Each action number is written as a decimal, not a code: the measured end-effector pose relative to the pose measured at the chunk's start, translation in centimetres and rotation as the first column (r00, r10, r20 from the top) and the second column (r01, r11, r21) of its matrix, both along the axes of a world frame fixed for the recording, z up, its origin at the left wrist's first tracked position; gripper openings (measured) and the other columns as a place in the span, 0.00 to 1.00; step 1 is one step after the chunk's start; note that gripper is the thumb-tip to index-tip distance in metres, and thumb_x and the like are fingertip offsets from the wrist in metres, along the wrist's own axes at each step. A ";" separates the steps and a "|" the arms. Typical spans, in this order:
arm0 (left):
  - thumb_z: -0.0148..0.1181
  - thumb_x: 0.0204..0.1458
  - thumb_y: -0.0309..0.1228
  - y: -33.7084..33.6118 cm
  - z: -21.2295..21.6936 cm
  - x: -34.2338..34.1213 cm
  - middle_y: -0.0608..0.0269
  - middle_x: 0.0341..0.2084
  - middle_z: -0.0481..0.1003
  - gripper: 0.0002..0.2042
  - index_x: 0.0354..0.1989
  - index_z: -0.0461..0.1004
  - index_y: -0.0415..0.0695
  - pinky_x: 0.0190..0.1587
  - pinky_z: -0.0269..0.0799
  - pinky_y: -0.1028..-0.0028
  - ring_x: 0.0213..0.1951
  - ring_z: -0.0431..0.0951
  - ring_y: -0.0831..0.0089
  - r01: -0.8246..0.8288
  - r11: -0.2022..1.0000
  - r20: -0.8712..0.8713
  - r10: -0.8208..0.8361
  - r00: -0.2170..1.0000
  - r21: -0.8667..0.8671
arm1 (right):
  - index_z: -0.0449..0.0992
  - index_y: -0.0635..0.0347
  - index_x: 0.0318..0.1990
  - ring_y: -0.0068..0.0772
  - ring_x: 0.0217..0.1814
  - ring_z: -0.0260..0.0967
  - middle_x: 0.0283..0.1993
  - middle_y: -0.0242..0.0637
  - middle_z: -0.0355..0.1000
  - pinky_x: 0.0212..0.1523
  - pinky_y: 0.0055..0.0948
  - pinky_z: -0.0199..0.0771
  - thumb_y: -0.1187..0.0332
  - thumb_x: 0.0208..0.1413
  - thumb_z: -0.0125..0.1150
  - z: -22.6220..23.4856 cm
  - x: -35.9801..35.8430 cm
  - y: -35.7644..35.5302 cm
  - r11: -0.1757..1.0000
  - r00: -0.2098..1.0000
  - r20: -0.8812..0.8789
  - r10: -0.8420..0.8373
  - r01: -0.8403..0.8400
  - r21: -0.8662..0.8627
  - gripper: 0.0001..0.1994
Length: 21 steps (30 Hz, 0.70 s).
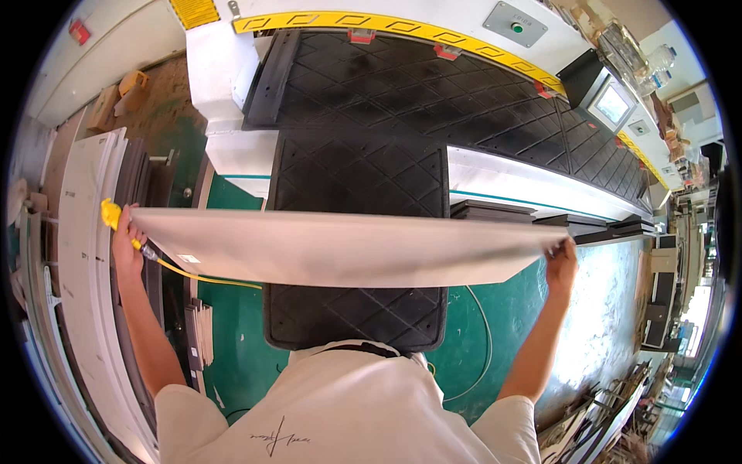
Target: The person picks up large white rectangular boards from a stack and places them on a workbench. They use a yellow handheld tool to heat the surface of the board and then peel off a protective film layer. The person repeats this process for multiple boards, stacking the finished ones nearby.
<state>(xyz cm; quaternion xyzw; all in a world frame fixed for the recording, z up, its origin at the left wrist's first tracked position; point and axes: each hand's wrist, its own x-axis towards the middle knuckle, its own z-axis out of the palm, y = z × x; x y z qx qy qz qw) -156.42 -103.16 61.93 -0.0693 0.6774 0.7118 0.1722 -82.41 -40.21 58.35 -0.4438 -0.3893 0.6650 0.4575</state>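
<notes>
A big white machine [495,174] fills the upper half of the view, its bed covered by black diamond-patterned mats [433,93] and edged along the far side by a curved yellow strip [402,27]. A small control screen [612,103] sits at its right end. One mat [357,232] hangs off the near edge of the bed toward the person.

In front of it, held level across the body, is a long pale panel [340,251]. It spans from hand to hand above the hanging mat, clear of the bed. The left hand [125,241] is closed on the panel's left end and seems also to pinch a yellow air tool [110,213], whose yellow hose [201,277] trails down to the floor. The right hand [561,259] is closed on the right end. Gripping both ends likely keeps so long and thin a sheet from sagging or swinging.

The floor [232,348] is green and shiny. More pale panels [85,255] lean in a stack along the left side. Dark boards [495,209] lie by the machine's right near edge, and a cluttered workshop runs off to the right.
</notes>
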 end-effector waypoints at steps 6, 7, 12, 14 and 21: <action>0.68 0.58 0.49 3.4 -10.6 -6.9 0.74 0.12 0.61 0.21 0.24 0.68 0.50 0.17 0.59 0.75 0.12 0.63 0.78 0.130 0.856 0.002 -0.149 0.989 -0.500 | 0.77 0.58 0.50 0.25 0.40 0.73 0.41 0.30 0.77 0.38 0.28 0.71 0.68 0.68 0.60 -9.7 -9.2 4.9 0.998 0.977 0.208 -0.046 0.051 -0.020 0.08; 0.67 0.59 0.48 3.8 -12.7 -7.2 0.72 0.12 0.61 0.21 0.22 0.68 0.50 0.16 0.58 0.72 0.12 0.63 0.76 0.139 0.847 0.081 -0.113 0.990 -0.513 | 0.78 0.59 0.48 0.23 0.37 0.72 0.38 0.30 0.76 0.34 0.27 0.70 0.69 0.67 0.61 -11.2 -9.4 5.7 0.998 0.960 0.274 -0.056 0.062 -0.012 0.07; 0.66 0.60 0.46 2.9 -18.7 -3.7 0.72 0.12 0.61 0.19 0.23 0.68 0.50 0.15 0.58 0.75 0.11 0.61 0.78 0.279 0.763 0.299 -0.118 0.947 -0.583 | 0.79 0.64 0.49 0.21 0.32 0.68 0.35 0.30 0.76 0.32 0.24 0.67 0.69 0.63 0.65 -14.2 -9.8 6.2 0.987 0.859 0.506 -0.077 0.138 -0.085 0.11; 0.66 0.60 0.46 3.0 -19.1 -2.5 0.72 0.13 0.62 0.18 0.24 0.68 0.50 0.16 0.58 0.76 0.13 0.61 0.80 0.324 0.759 0.340 -0.144 0.929 -0.565 | 0.81 0.64 0.46 0.22 0.37 0.72 0.36 0.30 0.78 0.37 0.24 0.70 0.69 0.60 0.68 -15.0 -7.4 6.7 0.991 0.867 0.494 -0.064 0.115 -0.073 0.10; 0.59 0.66 0.42 0.7 -15.2 2.0 0.70 0.18 0.69 0.14 0.33 0.75 0.46 0.22 0.60 0.77 0.19 0.67 0.80 0.401 0.574 0.348 -0.206 0.915 -0.714 | 0.85 0.65 0.43 0.28 0.36 0.78 0.35 0.37 0.83 0.38 0.30 0.76 0.68 0.57 0.67 -12.5 -10.1 6.9 0.992 0.618 0.781 -0.090 -0.012 0.124 0.11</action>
